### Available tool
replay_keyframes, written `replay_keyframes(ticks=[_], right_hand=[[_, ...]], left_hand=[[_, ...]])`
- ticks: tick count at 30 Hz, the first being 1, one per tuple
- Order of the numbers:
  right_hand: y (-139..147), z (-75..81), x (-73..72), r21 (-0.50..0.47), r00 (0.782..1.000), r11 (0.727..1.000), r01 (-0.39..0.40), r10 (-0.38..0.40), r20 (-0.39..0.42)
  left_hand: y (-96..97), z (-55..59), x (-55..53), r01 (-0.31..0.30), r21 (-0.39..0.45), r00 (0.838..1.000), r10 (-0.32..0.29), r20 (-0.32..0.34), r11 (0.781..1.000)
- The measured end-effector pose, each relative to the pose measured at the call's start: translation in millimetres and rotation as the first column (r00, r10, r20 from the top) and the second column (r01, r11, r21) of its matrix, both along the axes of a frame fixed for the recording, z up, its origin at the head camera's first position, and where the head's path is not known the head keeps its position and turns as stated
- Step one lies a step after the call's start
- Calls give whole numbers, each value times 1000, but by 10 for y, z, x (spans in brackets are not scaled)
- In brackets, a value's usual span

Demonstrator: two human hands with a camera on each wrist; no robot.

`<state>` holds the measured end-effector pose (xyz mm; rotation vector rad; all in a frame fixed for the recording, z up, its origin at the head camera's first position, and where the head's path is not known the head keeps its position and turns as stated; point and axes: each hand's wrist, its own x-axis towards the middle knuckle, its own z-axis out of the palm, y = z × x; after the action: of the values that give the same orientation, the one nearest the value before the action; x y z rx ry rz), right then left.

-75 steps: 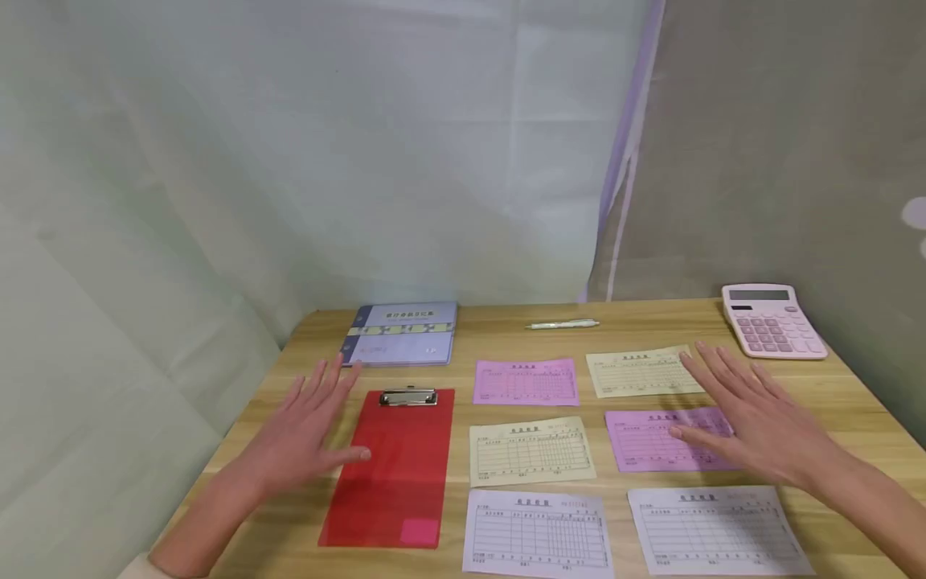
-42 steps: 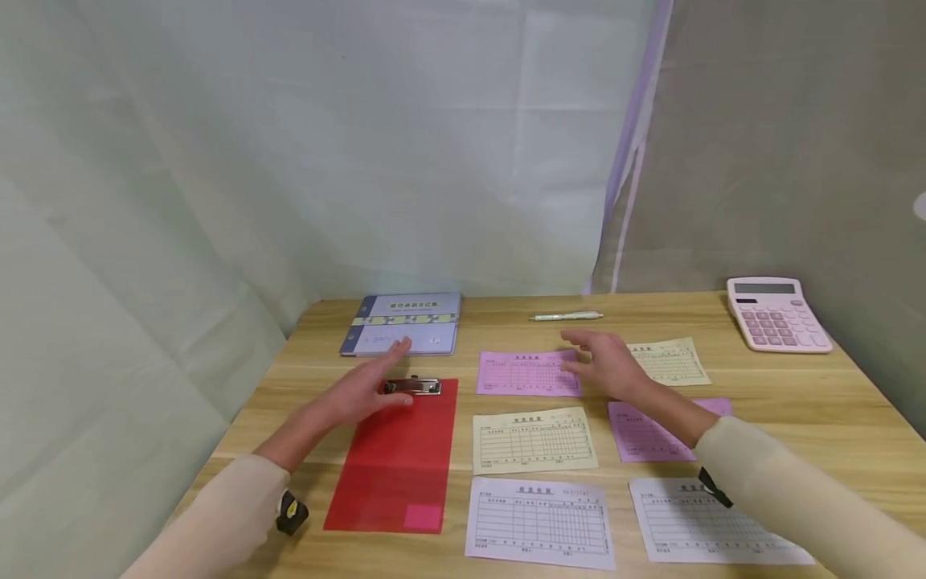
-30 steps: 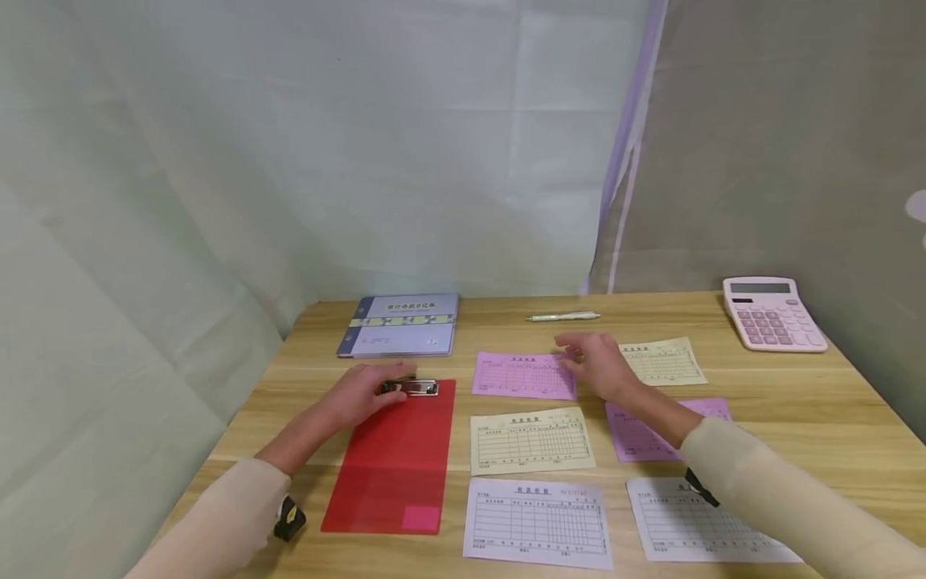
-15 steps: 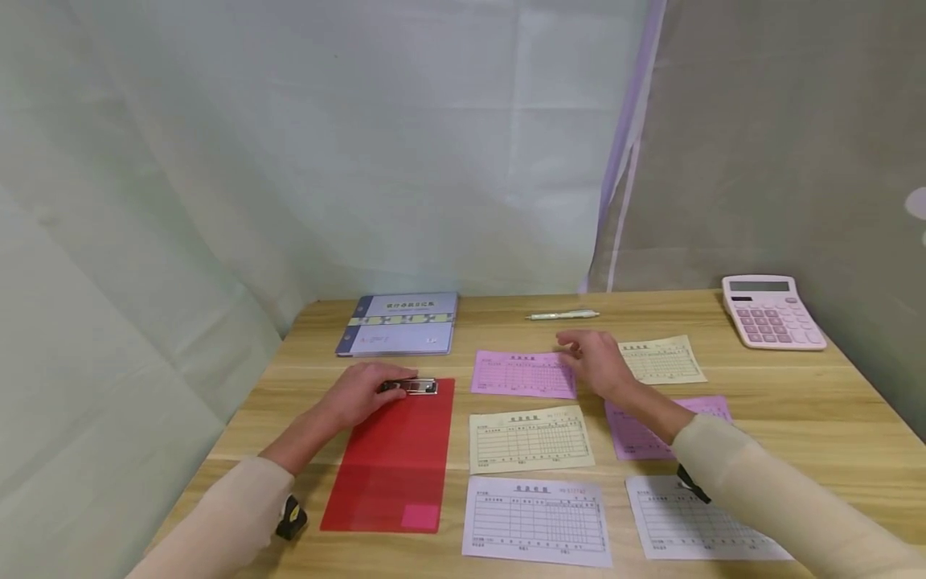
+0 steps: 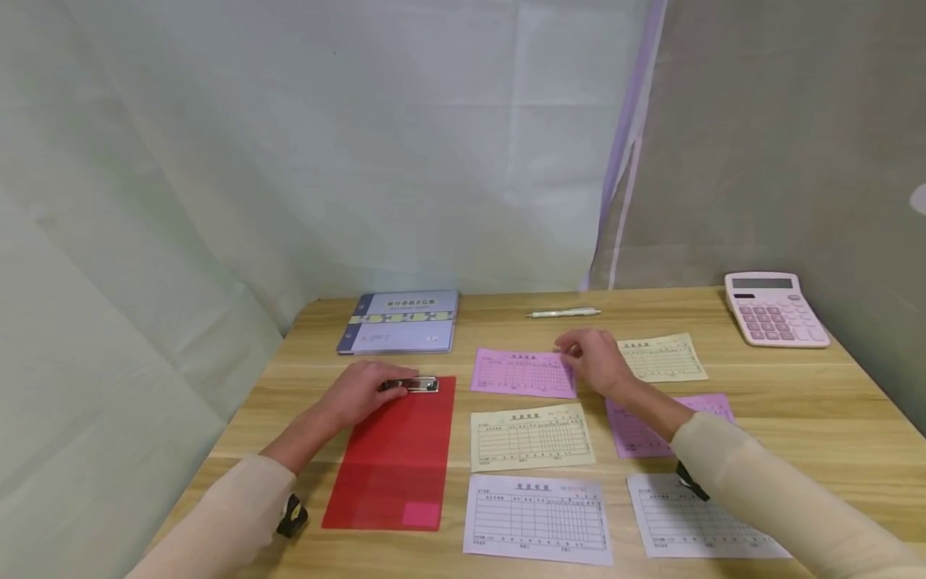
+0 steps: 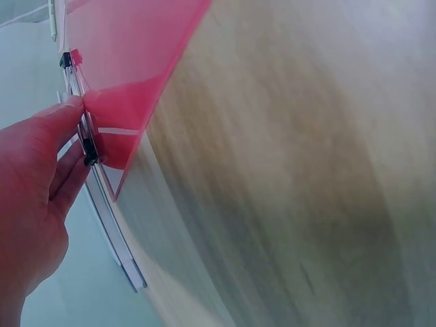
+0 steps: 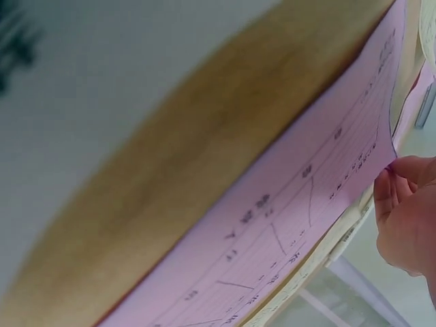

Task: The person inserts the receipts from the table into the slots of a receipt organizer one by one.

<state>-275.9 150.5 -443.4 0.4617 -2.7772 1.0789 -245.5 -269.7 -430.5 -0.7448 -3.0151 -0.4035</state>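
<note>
A red clipboard (image 5: 394, 466) with a metal clip (image 5: 419, 384) lies at the left of the wooden table (image 5: 268, 490). At its top end, my left hand (image 5: 365, 394) grips the clip, thumb on the near side and fingers behind, as the left wrist view shows. My right hand (image 5: 596, 358) pinches the right end of the upper-left pink receipt slip (image 5: 521, 374) between thumb and fingertips. Below that slip are a yellow slip (image 5: 531, 438) and a white slip (image 5: 537, 519). Under the right forearm is a second pink slip (image 7: 320, 163), large in the right wrist view.
A blue ledger (image 5: 401, 322) rests behind the clipboard. The pen (image 5: 563, 312) lies near the back edge, and a pink calculator (image 5: 774, 310) at the far right. Another yellow slip (image 5: 661, 358) and white slip (image 5: 705, 519) are on the right. Pale curtains (image 5: 434, 145) hang behind.
Both hands, spread open over the table at first, have moved inward. The left came down onto the clip and the right reached the pink slip's end. The papers have stayed in place.
</note>
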Motion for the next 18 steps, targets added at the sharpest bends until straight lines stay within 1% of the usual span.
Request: replay_keyframes(ticks=[2,6,12,15,18], right_hand=[[-4,3,-11,4,1000,1000,-1,1,-8],[-28,36,-33,3,1000,1000,4,-4,-27],[-95,130,-86,-24,996,999,33,-35,-78],[-127,188,-116,-56,994,998,30,-35,-102],[-160,261,-137,-82,993,997,14,-24,-115]], left_hand=[[4,-3,0,8,-20,1000,-9,-15,1000],[16,4,-3,50,-70,997,-54,-62,996],[36,40,-3,110,-134,982,-128,-139,985],[36,51,-11,129,-152,977,-152,-148,980],[39,60,-22,136,-161,977,-159,-140,978]])
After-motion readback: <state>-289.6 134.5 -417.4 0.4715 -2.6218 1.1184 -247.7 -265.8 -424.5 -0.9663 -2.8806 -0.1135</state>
